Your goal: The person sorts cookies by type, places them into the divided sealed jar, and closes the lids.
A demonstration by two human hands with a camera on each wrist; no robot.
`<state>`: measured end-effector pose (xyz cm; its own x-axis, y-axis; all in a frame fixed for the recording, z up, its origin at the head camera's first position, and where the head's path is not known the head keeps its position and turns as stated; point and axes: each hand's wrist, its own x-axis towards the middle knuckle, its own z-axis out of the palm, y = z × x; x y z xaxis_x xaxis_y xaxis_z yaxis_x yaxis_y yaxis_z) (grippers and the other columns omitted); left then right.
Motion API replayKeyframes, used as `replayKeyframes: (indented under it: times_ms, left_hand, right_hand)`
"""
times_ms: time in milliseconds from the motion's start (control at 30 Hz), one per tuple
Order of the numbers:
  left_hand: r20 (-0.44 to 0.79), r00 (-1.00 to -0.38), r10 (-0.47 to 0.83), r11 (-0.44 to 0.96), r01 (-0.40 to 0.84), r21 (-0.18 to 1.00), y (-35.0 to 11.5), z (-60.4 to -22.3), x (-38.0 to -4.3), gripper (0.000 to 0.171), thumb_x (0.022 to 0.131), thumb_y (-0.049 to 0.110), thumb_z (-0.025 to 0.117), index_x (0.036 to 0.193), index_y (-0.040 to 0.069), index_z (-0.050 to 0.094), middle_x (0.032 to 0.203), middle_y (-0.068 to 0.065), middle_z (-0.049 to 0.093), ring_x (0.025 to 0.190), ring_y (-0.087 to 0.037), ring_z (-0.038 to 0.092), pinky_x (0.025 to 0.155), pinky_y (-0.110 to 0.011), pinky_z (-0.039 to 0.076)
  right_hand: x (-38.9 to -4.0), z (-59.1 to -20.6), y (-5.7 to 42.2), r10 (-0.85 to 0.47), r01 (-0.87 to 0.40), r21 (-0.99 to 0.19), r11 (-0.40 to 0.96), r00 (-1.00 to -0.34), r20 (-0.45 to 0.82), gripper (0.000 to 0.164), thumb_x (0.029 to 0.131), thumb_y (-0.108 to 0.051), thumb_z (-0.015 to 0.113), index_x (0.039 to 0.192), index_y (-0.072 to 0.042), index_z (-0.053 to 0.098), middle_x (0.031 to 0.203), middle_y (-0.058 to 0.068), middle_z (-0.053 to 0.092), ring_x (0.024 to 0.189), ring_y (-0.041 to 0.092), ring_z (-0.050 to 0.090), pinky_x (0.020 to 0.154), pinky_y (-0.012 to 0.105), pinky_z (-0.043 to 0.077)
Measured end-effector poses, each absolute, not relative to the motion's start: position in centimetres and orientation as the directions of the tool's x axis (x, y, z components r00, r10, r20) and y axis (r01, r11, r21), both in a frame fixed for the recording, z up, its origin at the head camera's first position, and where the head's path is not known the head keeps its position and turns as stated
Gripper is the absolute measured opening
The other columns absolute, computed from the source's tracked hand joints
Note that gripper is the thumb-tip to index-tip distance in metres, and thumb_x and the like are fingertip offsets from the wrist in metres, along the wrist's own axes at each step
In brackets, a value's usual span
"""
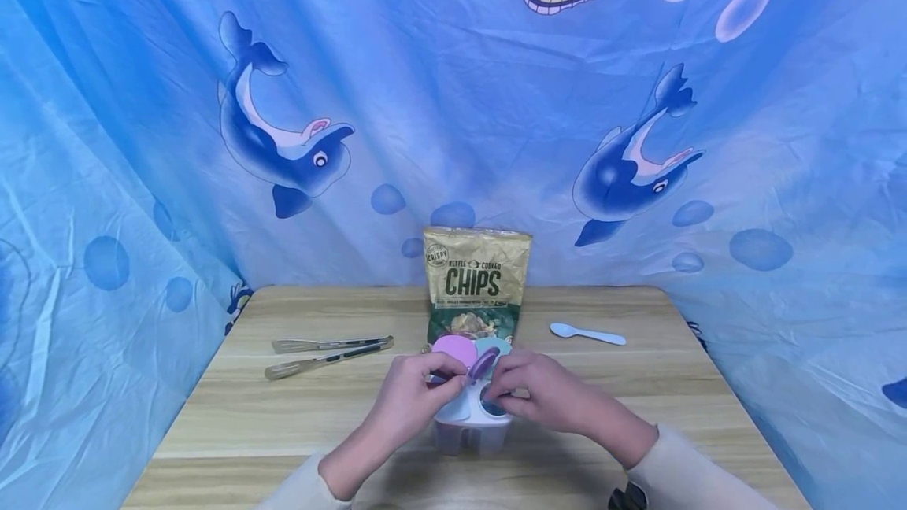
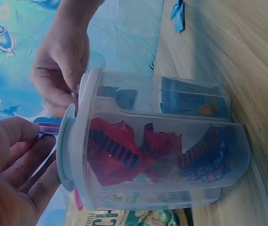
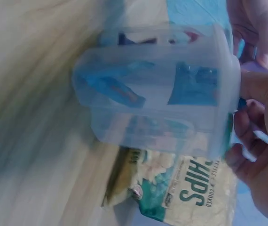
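Observation:
A clear plastic container (image 1: 471, 439) with a white top and several compartments stands upright on the table. My left hand (image 1: 423, 388) pinches the purple lid (image 1: 484, 364), which is tilted up from its round opening. Over that opening my right hand (image 1: 534, 392) has curled fingers that hold a blue snack packet (image 3: 195, 87); most of the packet hangs inside the compartment, near the top. Below it lies another blue packet (image 2: 190, 101). A neighbouring compartment contains red packets (image 2: 113, 153) and a dark blue one (image 2: 209, 157). The pink lid (image 1: 455, 349) and green lid (image 1: 492, 346) are behind my hands.
Behind the container a gold and green bag of chips (image 1: 476, 282) stands upright. To the left lie metal tongs (image 1: 329, 354) with dark grips. A light blue spoon (image 1: 588, 334) lies to the right on the wooden table (image 1: 234, 431). A blue printed curtain (image 1: 453, 116) surrounds the table.

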<state>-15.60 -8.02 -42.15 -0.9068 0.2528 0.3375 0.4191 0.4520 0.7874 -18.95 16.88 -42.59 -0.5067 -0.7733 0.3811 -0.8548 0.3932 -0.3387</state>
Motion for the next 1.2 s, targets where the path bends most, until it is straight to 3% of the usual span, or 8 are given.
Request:
replayKeyframes:
  times_ms: [267,467,767,933,1200]
  left_hand:
    - [0.34,-0.905,0.254,0.455,0.422,0.784,-8.0,-42.1,-15.5,0.011,0.087,0.01,0.079,0.09,0.02,0.079,0.084,0.015,0.076,0.082,-0.004,0.07,0.073,-0.022,0.058]
    - [0.337,-0.906,0.256,0.45,0.421,0.788,-8.0,-42.1,-15.6,0.011,0.087,0.009,0.079,0.09,0.02,0.079,0.084,0.015,0.076,0.082,-0.004,0.07,0.073,-0.022,0.059]
    - [0.333,-0.908,0.255,0.441,0.416,0.796,-8.0,-42.0,-15.6,0.012,0.087,0.009,0.079,0.09,0.02,0.079,0.084,0.014,0.077,0.082,-0.004,0.07,0.073,-0.022,0.058]
    - [0.338,-0.908,0.246,0.438,0.415,0.798,-8.0,-42.0,-15.6,0.013,0.086,0.007,0.079,0.089,0.02,0.079,0.083,0.014,0.076,0.08,-0.003,0.07,0.072,-0.022,0.058]
    - [0.33,-0.912,0.244,0.44,0.407,0.801,-8.0,-42.1,-15.7,0.013,0.086,0.008,0.079,0.088,0.021,0.079,0.082,0.016,0.076,0.08,-0.003,0.069,0.071,-0.021,0.057]
  right_hand:
    - [-18.7,-43.2,16.8,-0.731,-0.807,-0.449,0.384,-0.563,0.387,0.008,0.088,-0.021,0.082,0.095,-0.024,0.08,0.096,-0.016,0.07,0.089,0.001,0.063,0.075,0.019,0.054]
    - [-18.8,-43.3,17.0,-0.725,-0.809,-0.419,0.413,-0.57,0.387,0.007,0.087,-0.026,0.083,0.094,-0.026,0.082,0.091,-0.018,0.074,0.081,-0.003,0.061,0.067,0.014,0.048]
    - [-18.9,-42.9,18.0,-0.721,-0.797,-0.496,0.346,-0.564,0.403,0.014,0.089,-0.016,0.081,0.099,-0.025,0.078,0.097,-0.01,0.076,0.089,0.0,0.068,0.072,0.024,0.057]
    - [-19.1,-42.2,19.6,-0.687,-0.752,-0.532,0.388,-0.621,0.377,0.014,0.09,-0.02,0.08,0.1,-0.029,0.077,0.098,-0.012,0.075,0.083,0.001,0.065,0.062,0.021,0.053]
    - [-19.0,-42.4,23.8,-0.581,-0.635,-0.582,0.507,-0.751,0.313,0.017,0.091,-0.028,0.08,0.106,-0.031,0.075,0.098,-0.018,0.072,0.086,0.005,0.067,0.064,0.024,0.055]
